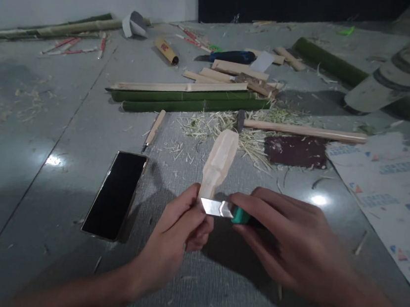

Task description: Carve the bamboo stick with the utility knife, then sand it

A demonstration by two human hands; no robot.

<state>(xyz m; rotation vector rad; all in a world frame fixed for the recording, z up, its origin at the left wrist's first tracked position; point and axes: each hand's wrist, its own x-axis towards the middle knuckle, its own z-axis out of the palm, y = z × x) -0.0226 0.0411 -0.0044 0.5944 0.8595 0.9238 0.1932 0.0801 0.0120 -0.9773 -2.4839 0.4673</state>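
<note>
A pale carved piece of wood or bamboo (pixel 220 156), shaped like a small paddle with a narrow neck, points up and away from me. My left hand (pixel 181 225) is closed around its lower end, thumb along the near side. In my right hand (pixel 281 232) is a utility knife (pixel 241 215) with a green handle. Its short metal blade lies across the neck of the piece, close to my left thumb. Whether the edge is cutting in, I cannot tell. My right fingers hide most of the handle.
A phone (pixel 114 194) lies left of my hands, near a small wooden-handled carving tool (pixel 154 131). Beyond are green bamboo strips (pixel 192 103), shavings (pixel 212 125), a hammer (pixel 305 131), a dark red sheet (pixel 297 151) and a blue-black tool (pixel 234 56). Printed paper (pixel 384 180) spreads at right.
</note>
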